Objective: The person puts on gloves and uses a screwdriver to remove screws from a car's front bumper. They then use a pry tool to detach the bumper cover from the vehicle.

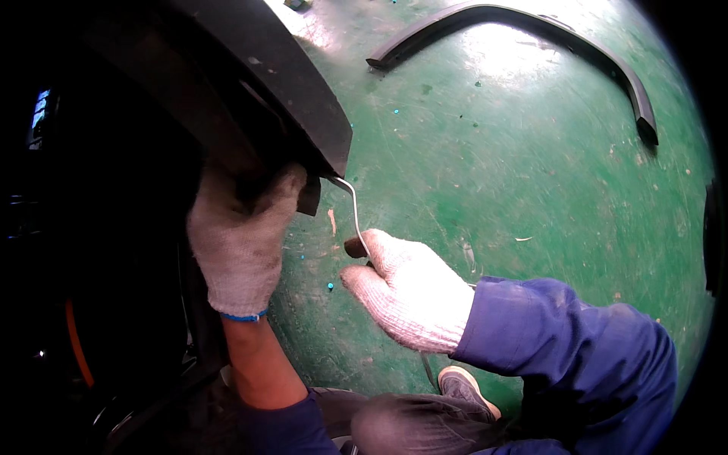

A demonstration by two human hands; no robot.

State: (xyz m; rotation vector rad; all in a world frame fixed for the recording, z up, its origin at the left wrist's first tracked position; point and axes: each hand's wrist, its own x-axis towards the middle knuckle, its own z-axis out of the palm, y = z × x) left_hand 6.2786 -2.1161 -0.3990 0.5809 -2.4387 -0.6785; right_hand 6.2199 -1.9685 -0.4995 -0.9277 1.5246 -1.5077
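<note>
My left hand (243, 235), in a white knit glove with a blue cuff edge, is closed on the underside of a large black panel (307, 91). Its fingertips are lost in the dark, and a short black flap (309, 199) juts out beside its thumb. My right hand (409, 292), gloved the same way, grips a thin bent metal rod (354, 205) between thumb and fingers. The rod's far end reaches the lower corner of the panel; whether it goes inside cannot be seen. A dark patch shows at the right glove's fingertip.
A curved black trim strip (523, 17) lies on the scuffed green floor (455, 174) at the far right. Small blue bits (330, 286) are scattered about. Dark machinery or bodywork fills the left side, with an orange strip (78, 343). My shoe (466, 390) rests below.
</note>
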